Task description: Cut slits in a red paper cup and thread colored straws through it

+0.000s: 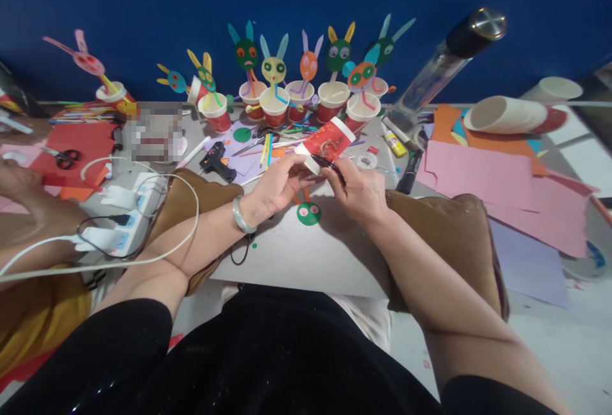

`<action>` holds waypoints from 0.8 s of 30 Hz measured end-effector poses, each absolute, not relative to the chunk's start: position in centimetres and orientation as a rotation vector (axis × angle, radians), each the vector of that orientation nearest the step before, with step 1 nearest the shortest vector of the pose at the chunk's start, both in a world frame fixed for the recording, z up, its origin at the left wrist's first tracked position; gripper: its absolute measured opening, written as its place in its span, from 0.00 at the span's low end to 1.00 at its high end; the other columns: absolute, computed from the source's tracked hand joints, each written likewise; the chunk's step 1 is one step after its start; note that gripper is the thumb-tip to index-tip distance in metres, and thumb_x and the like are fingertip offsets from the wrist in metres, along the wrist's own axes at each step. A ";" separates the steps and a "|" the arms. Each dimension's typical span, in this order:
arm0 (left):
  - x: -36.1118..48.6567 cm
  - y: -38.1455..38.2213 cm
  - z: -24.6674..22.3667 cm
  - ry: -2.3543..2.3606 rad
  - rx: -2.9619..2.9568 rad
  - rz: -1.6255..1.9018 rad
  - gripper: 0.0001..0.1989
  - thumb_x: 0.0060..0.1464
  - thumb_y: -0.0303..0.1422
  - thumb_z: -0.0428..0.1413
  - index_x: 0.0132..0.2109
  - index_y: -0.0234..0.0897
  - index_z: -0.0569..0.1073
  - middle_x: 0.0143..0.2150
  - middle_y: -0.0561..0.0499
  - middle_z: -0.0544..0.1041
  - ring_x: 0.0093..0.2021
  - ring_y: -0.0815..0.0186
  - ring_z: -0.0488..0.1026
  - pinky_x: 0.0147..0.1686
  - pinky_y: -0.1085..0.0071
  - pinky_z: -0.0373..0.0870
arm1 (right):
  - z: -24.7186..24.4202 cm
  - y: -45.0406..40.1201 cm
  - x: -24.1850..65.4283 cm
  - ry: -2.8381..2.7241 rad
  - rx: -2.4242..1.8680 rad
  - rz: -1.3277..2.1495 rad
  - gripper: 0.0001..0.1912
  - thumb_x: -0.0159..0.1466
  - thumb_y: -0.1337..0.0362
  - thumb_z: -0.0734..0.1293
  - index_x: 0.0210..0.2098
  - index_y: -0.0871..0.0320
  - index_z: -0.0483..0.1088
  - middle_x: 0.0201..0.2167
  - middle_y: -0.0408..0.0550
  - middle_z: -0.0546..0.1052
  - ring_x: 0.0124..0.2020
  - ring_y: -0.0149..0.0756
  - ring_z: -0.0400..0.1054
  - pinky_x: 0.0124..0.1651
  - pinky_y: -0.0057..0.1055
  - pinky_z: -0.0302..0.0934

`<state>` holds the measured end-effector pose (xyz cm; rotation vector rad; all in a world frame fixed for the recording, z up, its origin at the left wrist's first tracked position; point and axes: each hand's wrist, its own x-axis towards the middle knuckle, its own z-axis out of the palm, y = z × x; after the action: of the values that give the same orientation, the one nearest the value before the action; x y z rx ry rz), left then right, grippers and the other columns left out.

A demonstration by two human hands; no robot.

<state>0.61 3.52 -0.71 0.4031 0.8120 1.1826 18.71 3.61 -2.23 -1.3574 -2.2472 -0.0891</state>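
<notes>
A red and white paper cup (329,142) is tilted on its side above the table, gripped at its white rim by my left hand (277,189). My right hand (356,189) is closed at the same rim, its fingers pinched round a small dark tool (324,161) whose kind I cannot make out. Just below both hands, a green paper face (309,213) with pink eyes lies on the grey table (306,255). Orange strips run up from the face and pass partly behind my fingers.
Several cups with paper rabbit faces, one of them a yellow face (274,69), stand along the blue wall. A black glue gun (218,161) lies left, near a white power strip (138,214) with cables. Pink paper (478,173) and stacked cups (514,115) lie right. Another person's hand (19,182) shows at left.
</notes>
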 end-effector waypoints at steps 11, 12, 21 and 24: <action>0.5 3.5 -0.6 0.817 0.413 1.170 0.03 0.51 0.27 0.60 0.35 0.35 0.74 0.27 0.54 0.77 0.29 0.69 0.74 0.52 0.57 0.80 | -2.5 3.8 18.8 -2.248 -1.353 -0.109 0.36 0.77 0.42 0.46 0.41 0.59 0.75 0.29 0.55 0.80 0.28 0.40 0.69 0.30 0.33 0.47; 0.5 3.5 -0.6 0.817 0.417 1.166 0.03 0.51 0.27 0.60 0.35 0.35 0.75 0.28 0.54 0.78 0.30 0.69 0.75 0.53 0.56 0.80 | -2.6 3.9 18.8 -2.249 -1.354 -0.103 0.36 0.77 0.42 0.46 0.41 0.59 0.75 0.29 0.55 0.80 0.28 0.40 0.69 0.30 0.33 0.47; 0.4 3.7 -0.4 0.829 0.448 1.163 0.04 0.53 0.27 0.59 0.38 0.35 0.76 0.31 0.52 0.79 0.34 0.67 0.77 0.56 0.54 0.79 | -2.9 4.0 18.9 -2.201 -1.308 0.024 0.33 0.77 0.42 0.48 0.42 0.58 0.74 0.27 0.51 0.76 0.27 0.39 0.67 0.31 0.33 0.51; 0.4 3.8 -0.1 0.821 0.469 1.156 0.06 0.54 0.27 0.57 0.40 0.35 0.77 0.33 0.49 0.81 0.35 0.65 0.78 0.54 0.52 0.79 | -3.3 3.8 19.2 -2.063 -1.251 0.126 0.31 0.76 0.42 0.49 0.43 0.57 0.73 0.27 0.50 0.74 0.27 0.39 0.66 0.33 0.36 0.56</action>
<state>0.38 3.78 -0.07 0.4694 0.8206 1.1564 19.25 3.80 -3.33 -1.2512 -2.0631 0.1259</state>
